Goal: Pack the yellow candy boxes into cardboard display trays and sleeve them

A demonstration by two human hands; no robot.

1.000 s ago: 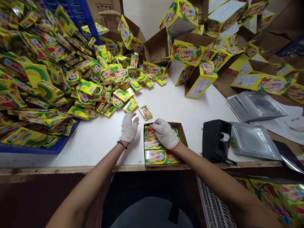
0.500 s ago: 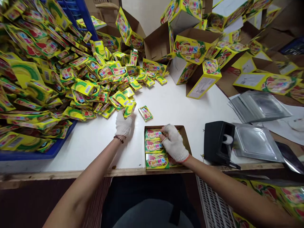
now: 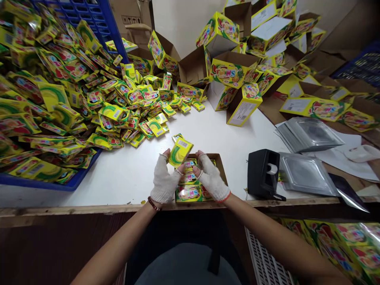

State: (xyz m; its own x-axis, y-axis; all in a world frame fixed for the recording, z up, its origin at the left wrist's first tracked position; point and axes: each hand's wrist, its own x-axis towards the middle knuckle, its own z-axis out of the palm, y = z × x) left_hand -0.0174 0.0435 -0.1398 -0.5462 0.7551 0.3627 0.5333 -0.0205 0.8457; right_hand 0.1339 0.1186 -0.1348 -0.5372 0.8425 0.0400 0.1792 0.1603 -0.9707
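Hidden parts: The flat yellow-and-green printed packet covered most of a loose small packet on the white counter. The right hand hid some of the watermelon-printed TWINS packs in the open brown-lined cardboard box.
Cut off: The blue plastic crate, heaped with similar packets, ran past the left edge; the printed packs at lower right ran past the right.
Packet and fingers: The printed packet was between the thumb and fingers of the left hand, tilted, its barcode end pointing away from the person, above the box's far left corner.
Left grip: The fingers were grasping the packet near its lower end.
Right grip: Thumb and fingertips stood apart, released, over the box; whether they touched the packs beneath could not be told.
Hand pose: Both hands, in white knit fingerless gloves, leaned inward and faced each other, the forearms angling up from the bottom corners.
Right of the box: A black tape dispenser stood near the counter's front edge.
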